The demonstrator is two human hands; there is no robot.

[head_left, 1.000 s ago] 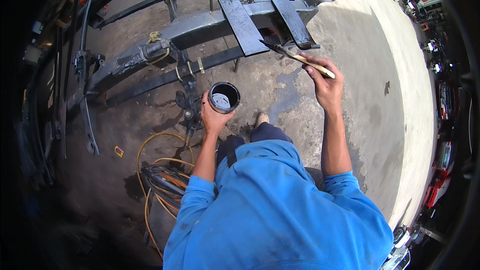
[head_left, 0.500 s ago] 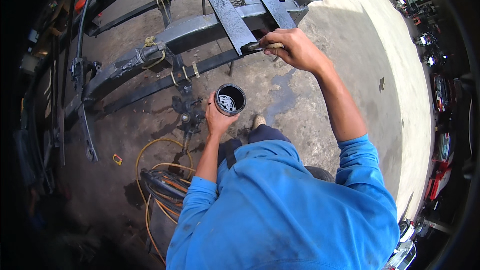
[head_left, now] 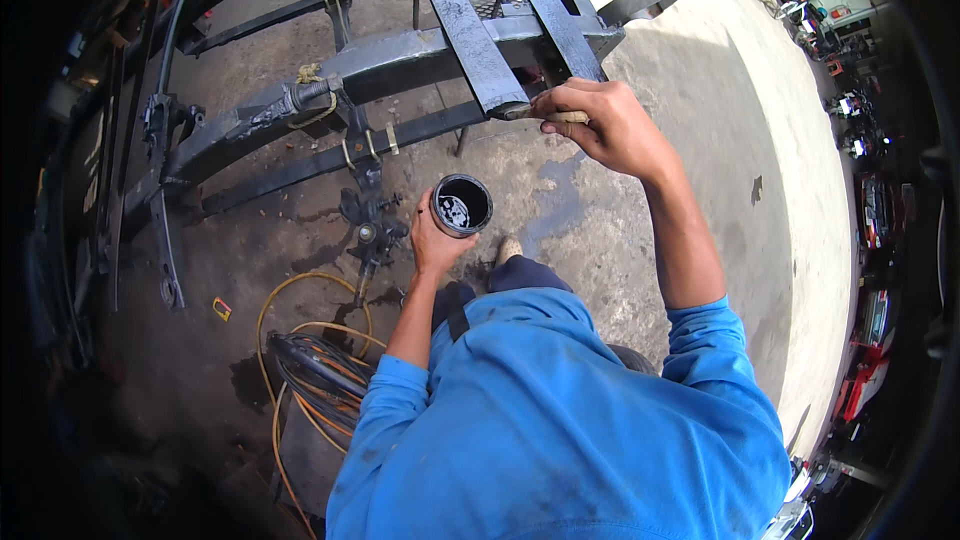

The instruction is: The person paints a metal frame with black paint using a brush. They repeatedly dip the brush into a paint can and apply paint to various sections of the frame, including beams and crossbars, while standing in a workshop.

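Observation:
My left hand (head_left: 440,245) is wrapped round a dark, open paint can (head_left: 463,192) with glossy black paint inside, held in front of my body. In my right hand (head_left: 607,120), the fingers pinch the wooden handle of a paintbrush (head_left: 571,117). Its dark bristles touch the near end of a flat metal bar (head_left: 465,35), which lies across a heavy metal frame (head_left: 400,62). A second flat bar (head_left: 550,15) runs alongside to the right. The bars look dark, with shiny, uneven coating.
Below left on the concrete floor lie a coil of black and orange hoses (head_left: 315,370) and a small yellow-and-red object (head_left: 222,309). A thin dark rail (head_left: 290,180) runs along the frame's near side. Metal parts (head_left: 370,230) stand beneath it.
My right hand and the brush have shifted slightly down and right in view, with the bristles still at the bar's near end. The whole view has moved a little.

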